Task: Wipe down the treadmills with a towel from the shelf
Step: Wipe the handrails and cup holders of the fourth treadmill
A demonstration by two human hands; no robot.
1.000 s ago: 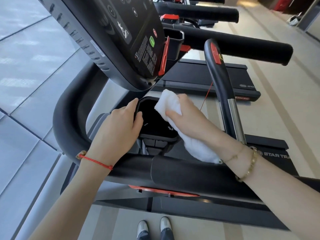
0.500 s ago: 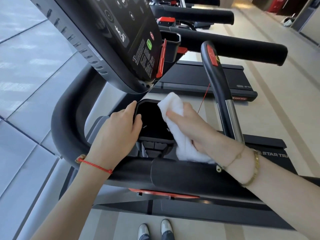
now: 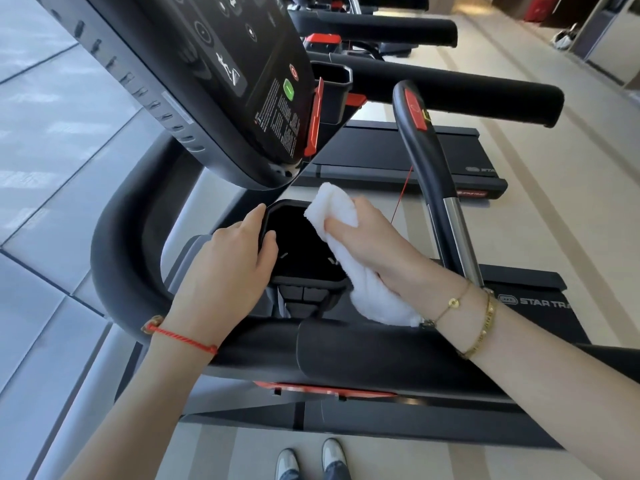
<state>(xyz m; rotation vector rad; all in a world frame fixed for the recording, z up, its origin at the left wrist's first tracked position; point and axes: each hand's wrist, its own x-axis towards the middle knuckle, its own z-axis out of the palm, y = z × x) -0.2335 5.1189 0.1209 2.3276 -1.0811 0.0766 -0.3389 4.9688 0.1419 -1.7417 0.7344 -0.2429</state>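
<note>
I stand beside a black treadmill whose console (image 3: 221,81) tilts overhead. Below the console sits a black cup holder (image 3: 301,251). My left hand (image 3: 228,268) grips the holder's left rim, thumb hooked over the edge. My right hand (image 3: 374,247) holds a white towel (image 3: 334,209) bunched against the holder's right rim; the towel's tail hangs down below my wrist. The padded front handlebar (image 3: 363,355) runs under both forearms.
An upright grip with a red button (image 3: 419,133) and a chrome section rises right of my right hand. A second treadmill's handrail (image 3: 450,95) and deck lie beyond. A curved black side rail (image 3: 117,244) wraps the left. My shoes stand on the floor below.
My right hand has slid the towel slightly up along the cup holder's right rim. My left hand stays on the left rim.
</note>
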